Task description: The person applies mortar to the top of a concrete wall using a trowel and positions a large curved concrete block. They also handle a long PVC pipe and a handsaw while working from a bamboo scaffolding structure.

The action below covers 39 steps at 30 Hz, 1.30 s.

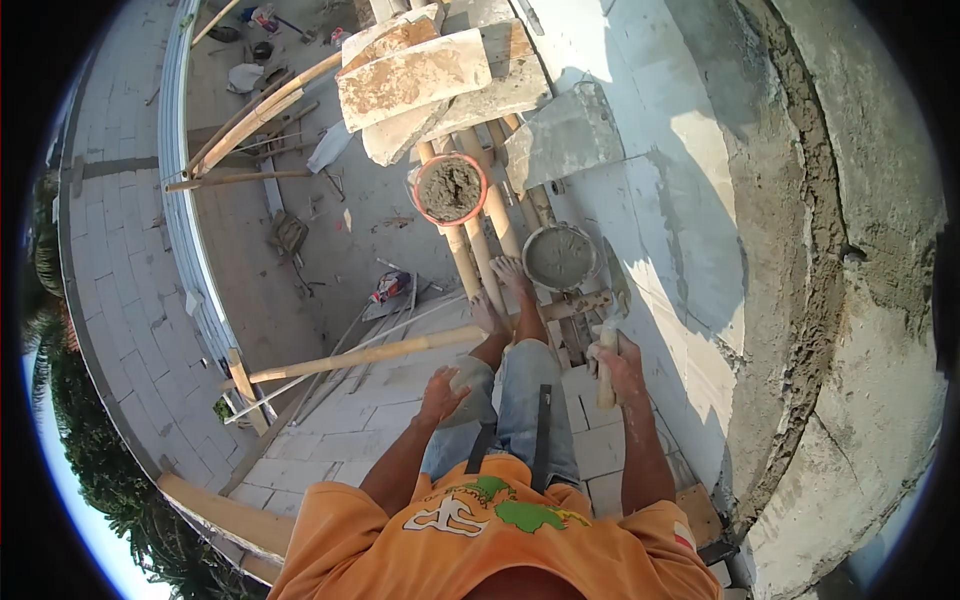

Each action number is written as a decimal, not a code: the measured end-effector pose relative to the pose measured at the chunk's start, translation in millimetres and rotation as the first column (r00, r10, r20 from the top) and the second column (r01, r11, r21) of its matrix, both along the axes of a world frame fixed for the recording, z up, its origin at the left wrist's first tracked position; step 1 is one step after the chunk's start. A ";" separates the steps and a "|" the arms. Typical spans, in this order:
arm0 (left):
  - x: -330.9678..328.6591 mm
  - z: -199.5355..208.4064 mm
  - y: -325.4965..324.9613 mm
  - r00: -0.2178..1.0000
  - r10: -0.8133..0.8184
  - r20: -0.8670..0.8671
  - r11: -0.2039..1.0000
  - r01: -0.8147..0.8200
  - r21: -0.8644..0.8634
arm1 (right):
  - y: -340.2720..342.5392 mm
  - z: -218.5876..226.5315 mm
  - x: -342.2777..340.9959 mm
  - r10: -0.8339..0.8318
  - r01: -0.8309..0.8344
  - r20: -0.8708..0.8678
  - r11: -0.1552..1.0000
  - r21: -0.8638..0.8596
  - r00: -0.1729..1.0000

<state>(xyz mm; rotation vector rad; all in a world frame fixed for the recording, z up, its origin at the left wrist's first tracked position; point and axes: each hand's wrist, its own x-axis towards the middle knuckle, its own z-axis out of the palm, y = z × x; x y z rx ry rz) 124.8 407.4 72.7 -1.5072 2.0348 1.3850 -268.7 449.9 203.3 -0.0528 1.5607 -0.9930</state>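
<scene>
My right hand (624,366) is closed round the pale wooden handle of a trowel (607,388), held beside my right leg; its blade blends into the wall behind and shows poorly. Over my left thigh hangs my left hand (441,394), its fingers apart and nothing in it. Ahead of my feet, a dark round bucket (527,262) contains smooth wet grey mortar (562,258). Farther off, an orange-red bucket (486,187) holds thicker, lumpy mortar (447,190).
My bare feet (487,316) stand on bamboo poles (463,262) high above a floor (370,235) strewn with tools. Mortar-stained boards (415,80) lie ahead. At right rises a pale block wall (680,240) with a rough mortar strip (815,230). A bamboo pole (370,353) crosses at left.
</scene>
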 end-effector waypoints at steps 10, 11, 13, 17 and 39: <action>-40.7 -55.8 24.0 0.925 0.068 0.375 0.993 -0.099 0.064 | -175.1 -281.9 8.6 0.825 -0.722 -0.489 0.518 0.459 0.281; -38.8 -60.9 20.1 0.921 0.119 0.370 0.984 -0.159 0.079 | -196.1 -292.0 11.4 0.853 -0.751 -0.496 0.434 0.498 0.165; -38.2 -70.4 8.5 0.912 0.179 0.368 0.970 -0.227 0.092 | -236.6 -314.5 17.4 0.866 -0.773 -0.498 0.342 0.535 0.038; -43.2 -77.3 -3.8 0.888 0.158 0.431 0.977 -0.203 0.060 | -302.3 -373.5 31.6 0.696 -0.740 -0.671 0.306 0.599 -0.256; -34.4 -82.2 6.6 0.838 0.331 0.434 0.913 -0.401 0.077 | -376.2 -519.7 59.1 0.361 -0.870 -0.802 -0.324 0.372 -0.476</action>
